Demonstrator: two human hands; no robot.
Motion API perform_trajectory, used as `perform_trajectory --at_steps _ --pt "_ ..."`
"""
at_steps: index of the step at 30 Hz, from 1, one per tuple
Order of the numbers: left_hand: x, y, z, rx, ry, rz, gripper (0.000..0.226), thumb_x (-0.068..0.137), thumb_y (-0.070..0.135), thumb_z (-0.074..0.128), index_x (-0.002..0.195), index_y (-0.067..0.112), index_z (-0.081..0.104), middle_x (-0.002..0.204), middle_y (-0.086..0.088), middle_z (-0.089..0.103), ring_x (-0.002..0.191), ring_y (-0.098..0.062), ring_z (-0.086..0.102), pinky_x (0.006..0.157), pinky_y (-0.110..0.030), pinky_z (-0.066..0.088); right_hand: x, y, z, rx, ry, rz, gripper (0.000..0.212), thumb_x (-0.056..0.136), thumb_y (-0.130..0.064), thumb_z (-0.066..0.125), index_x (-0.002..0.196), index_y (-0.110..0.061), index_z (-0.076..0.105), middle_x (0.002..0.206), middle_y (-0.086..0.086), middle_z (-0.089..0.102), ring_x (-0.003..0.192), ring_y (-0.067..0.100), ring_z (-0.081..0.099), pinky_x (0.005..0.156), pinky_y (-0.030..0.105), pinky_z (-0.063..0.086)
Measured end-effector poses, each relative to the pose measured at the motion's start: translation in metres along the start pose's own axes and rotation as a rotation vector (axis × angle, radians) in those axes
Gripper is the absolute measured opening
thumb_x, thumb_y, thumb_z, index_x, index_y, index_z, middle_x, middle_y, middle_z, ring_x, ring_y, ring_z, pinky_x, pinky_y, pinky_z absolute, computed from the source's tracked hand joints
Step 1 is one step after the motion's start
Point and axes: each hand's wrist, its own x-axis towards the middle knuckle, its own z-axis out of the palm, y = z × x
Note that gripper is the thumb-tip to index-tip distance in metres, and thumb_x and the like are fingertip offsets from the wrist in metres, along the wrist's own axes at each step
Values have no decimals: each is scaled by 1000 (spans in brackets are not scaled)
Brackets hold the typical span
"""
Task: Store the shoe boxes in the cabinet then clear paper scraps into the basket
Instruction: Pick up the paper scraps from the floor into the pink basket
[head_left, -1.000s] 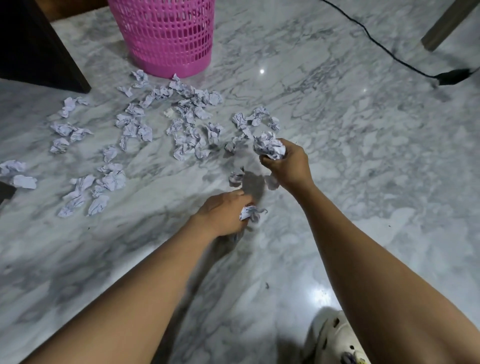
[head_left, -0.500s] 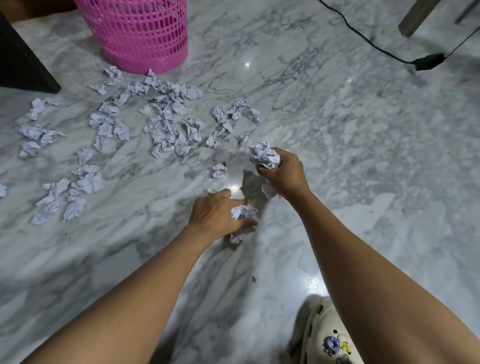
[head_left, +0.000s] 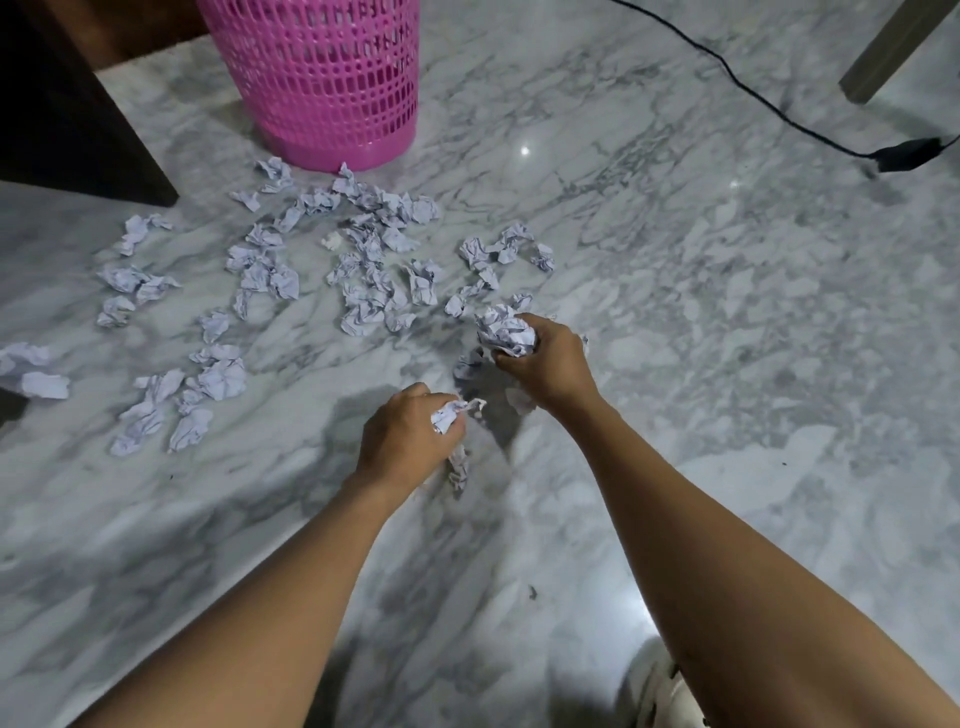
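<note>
Dozens of paper scraps (head_left: 363, 270) litter the marble floor (head_left: 727, 322), from the dark furniture corner (head_left: 67, 114) at far left across to the hands. The farthest lie just beside the pink basket (head_left: 322, 78). The left hand (head_left: 405, 441) curls its fingers round a small scrap (head_left: 448, 413), with another piece dangling beneath. The right hand (head_left: 550, 364) clenches a fat wad (head_left: 506, 332) that bulges past its fingers. Likely trouble: overfull fists may shed pieces on the carry, and light paper may bounce off the basket's rim. The paper looks thin, pale and sharply creased. The basket is rigid lattice plastic, and the floor is glossy and veined.
</note>
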Motion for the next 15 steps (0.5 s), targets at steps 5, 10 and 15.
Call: perform_trajectory --at_steps 5,10,15 --pt "12 -18 -23 -92 134 -116 15 82 32 71 88 20 76 77 -4 60 76 -32 62 62 -35 50 10 -11 34 -225 -115 10 45 76 -19 81 119 -19 68 107 9 67 93 24 64 74 26 46" --pt "16 -30 -32 -107 158 -176 16 82 30 69 73 18 70 72 -2 55 72 -30 59 62 -34 49 7 -10 53 -454 -159 69 64 81 -47 74 137 -24 54 130 12 52 115 32 57 90 33 44" --pt "15 -38 -35 -137 171 -208 28 82 26 69 60 15 57 66 -5 53 67 -31 57 59 -35 48 10 -16 66 -357 -159 56 38 76 -23 76 113 -24 67 104 9 71 99 30 65 78 33 51"
